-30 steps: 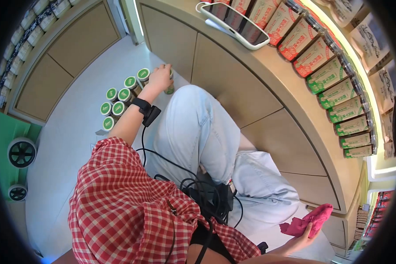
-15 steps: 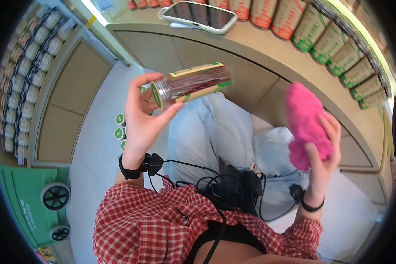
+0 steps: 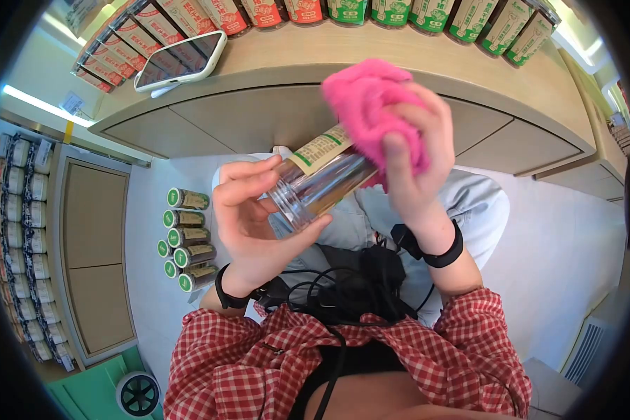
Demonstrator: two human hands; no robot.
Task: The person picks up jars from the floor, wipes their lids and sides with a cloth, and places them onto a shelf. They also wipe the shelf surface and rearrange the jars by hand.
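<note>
A clear jar (image 3: 325, 171) with a cream and green label and dark contents is tilted in front of my chest. Its lid end rests in my left hand (image 3: 248, 210), with fingers and thumb around it. My right hand (image 3: 420, 140) grips a pink cloth (image 3: 374, 105), which covers the far end of the jar and touches it. That end of the jar is hidden under the cloth.
A curved shelf (image 3: 280, 59) carries red-labelled jars (image 3: 189, 21), green-labelled jars (image 3: 469, 24) and a phone (image 3: 182, 63). Several green-lidded jars (image 3: 189, 238) stand on the floor at left, near a green wheeled bin (image 3: 94, 388). Black cables (image 3: 315, 283) lie over my lap.
My right hand has brought the pink cloth leftward onto the jar's far end. The jar has moved lower and tilts more. The view has turned, showing more of the floor jars.
</note>
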